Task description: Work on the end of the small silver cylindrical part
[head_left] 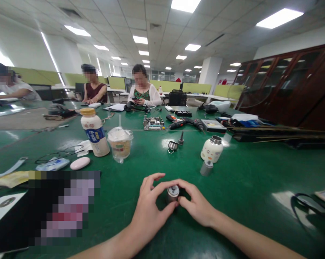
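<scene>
Near the front of the green table (141,230), a small silvery metal cylinder (173,193) stands with a pale, round top face towards me. My left hand (153,201) curls around its left side, thumb at its lower front and index finger at its far edge. From the other side, my right hand (196,203) has its thumb and index finger on the same cylinder. Beyond my right hand is a similar grey cylinder (206,168), in front of a cream-coloured bottle (211,149) with an uncovered metal mouth. Farther off lie a ringed metal cap (172,146) and a dark stemmed piece (181,139).
On the left stand a drink bottle (95,135) and a plastic cup with a straw (120,144), near a pink oval case (80,163). A circuit board (154,123) and power drills (185,122) lie farther back. Several people sit across the table.
</scene>
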{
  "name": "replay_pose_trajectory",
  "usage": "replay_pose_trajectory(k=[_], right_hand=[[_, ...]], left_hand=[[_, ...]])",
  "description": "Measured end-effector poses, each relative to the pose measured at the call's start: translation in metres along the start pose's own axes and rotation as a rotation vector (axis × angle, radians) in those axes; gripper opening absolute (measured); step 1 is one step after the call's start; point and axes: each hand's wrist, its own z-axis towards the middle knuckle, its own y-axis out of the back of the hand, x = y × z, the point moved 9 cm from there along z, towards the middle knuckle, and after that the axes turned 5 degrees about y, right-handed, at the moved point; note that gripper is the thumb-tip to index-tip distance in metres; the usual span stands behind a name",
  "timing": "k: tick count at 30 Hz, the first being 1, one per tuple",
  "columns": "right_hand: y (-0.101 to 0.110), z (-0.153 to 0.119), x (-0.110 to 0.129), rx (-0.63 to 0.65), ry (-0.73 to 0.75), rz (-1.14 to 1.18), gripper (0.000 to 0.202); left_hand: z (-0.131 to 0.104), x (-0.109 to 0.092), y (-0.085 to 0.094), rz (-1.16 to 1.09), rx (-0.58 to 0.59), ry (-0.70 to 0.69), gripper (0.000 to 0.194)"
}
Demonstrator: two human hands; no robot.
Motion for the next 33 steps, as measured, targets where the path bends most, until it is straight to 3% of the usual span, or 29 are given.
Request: replay_pose_trajectory(k=[11,15,20,24,28,33], right_hand=[[-0.002,-0.002,-0.003,0.048,-0.004,-0.022,0.036],[-0.002,-0.003,0.002,0.075,-0.005,-0.016,0.030],[-0.004,-0.005,0.003,0.081,0.007,-0.054,0.029],[-0.005,-0.007,-0.003,0.066,0.004,-0.075,0.033],[-0.006,-0.007,-0.007,0.086,-0.038,-0.069,0.040],[-0.007,-0.004,-0.004,0.127,-0.065,-0.052,0.037]], left_hand=[[-0.001,-0.010,-0.001,-0.111,0.124,-0.002,0.050],[0.001,-0.012,-0.001,-0.193,0.167,-0.003,0.040],[0.012,-0.010,0.005,-0.156,0.100,0.068,0.016],[0.022,-0.006,0.011,-0.126,0.049,0.067,0.011],[0.024,0.019,0.021,0.096,-0.051,0.183,0.014],[0.015,0.040,0.016,0.461,0.001,0.280,0.021]])
